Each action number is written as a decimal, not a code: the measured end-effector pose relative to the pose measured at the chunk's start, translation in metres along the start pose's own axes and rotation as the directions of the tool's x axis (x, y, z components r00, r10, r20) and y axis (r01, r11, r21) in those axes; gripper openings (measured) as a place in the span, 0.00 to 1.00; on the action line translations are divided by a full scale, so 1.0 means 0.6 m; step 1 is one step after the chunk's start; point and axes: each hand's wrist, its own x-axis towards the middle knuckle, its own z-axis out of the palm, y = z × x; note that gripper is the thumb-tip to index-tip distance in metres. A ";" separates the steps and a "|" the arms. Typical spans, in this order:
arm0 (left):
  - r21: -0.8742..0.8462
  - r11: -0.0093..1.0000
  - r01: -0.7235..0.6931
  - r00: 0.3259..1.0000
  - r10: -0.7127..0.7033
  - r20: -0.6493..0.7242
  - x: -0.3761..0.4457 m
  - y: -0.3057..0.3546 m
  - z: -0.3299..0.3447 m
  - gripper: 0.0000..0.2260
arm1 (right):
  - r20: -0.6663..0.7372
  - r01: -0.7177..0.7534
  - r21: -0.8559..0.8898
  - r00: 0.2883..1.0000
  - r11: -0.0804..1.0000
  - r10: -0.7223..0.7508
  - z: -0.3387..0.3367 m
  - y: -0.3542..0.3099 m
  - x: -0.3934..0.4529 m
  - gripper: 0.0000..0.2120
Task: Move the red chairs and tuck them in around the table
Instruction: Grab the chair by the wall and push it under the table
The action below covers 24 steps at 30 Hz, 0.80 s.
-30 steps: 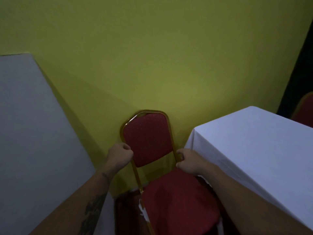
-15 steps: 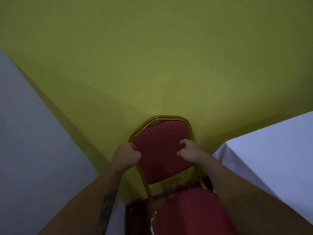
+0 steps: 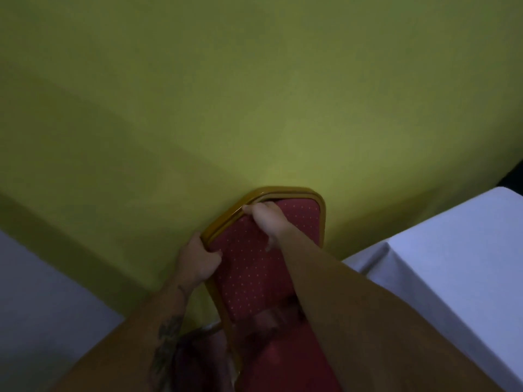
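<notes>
Against the yellow-green wall (image 3: 254, 94) stands the red chair (image 3: 254, 273), its backrest facing the camera, just beside the white-clothed table (image 3: 452, 264) on the right; a second white surface (image 3: 42, 292) lies at lower left. Left hand (image 3: 198, 261) is closed round the gold frame on the backrest's left edge, fingers wrapped and thumb across the padding; right hand (image 3: 266, 219) is hooked over the top rail near its left corner, fingers curled behind the frame, forearm crossing the upholstery. Change noted: a second ago the right hand gripped the right upright low down, near the seat; half a second ago it lay on the backrest's right side; it has now travelled up and across to the top rail, while the left hand has kept its side grip. Assessment: both hands now hold the upper backrest, a grip suited to lifting or dragging; the chair is not yet tucked in, and its legs are out of view.
</notes>
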 end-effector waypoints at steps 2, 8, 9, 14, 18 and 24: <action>-0.049 0.999 0.014 0.997 -0.010 0.079 0.022 -0.019 -0.002 0.14 | -0.047 -0.048 -0.006 0.998 0.999 0.047 0.022 -0.007 0.020 0.32; 0.089 0.996 0.009 0.967 -0.031 0.254 0.059 -0.027 -0.031 0.20 | -0.245 -0.090 0.060 0.964 0.994 0.103 0.080 -0.022 0.054 0.43; 0.110 0.994 0.001 0.962 -0.031 0.270 0.061 -0.027 -0.034 0.20 | -0.261 -0.098 0.034 0.960 0.995 0.104 0.089 -0.022 0.052 0.45; 0.156 0.987 -0.020 0.965 -0.022 0.262 0.046 -0.039 -0.036 0.24 | -0.261 -0.086 -0.074 0.963 0.993 0.064 0.095 -0.015 0.041 0.34; 0.093 0.996 -0.015 0.970 -0.008 0.243 0.010 -0.062 -0.024 0.16 | -0.228 -0.044 -0.167 0.974 0.985 0.005 0.096 0.006 0.024 0.32; -0.001 0.998 0.057 0.980 -0.056 0.188 -0.076 -0.106 -0.003 0.18 | -0.093 0.054 -0.202 0.993 0.978 -0.073 0.090 0.051 -0.041 0.35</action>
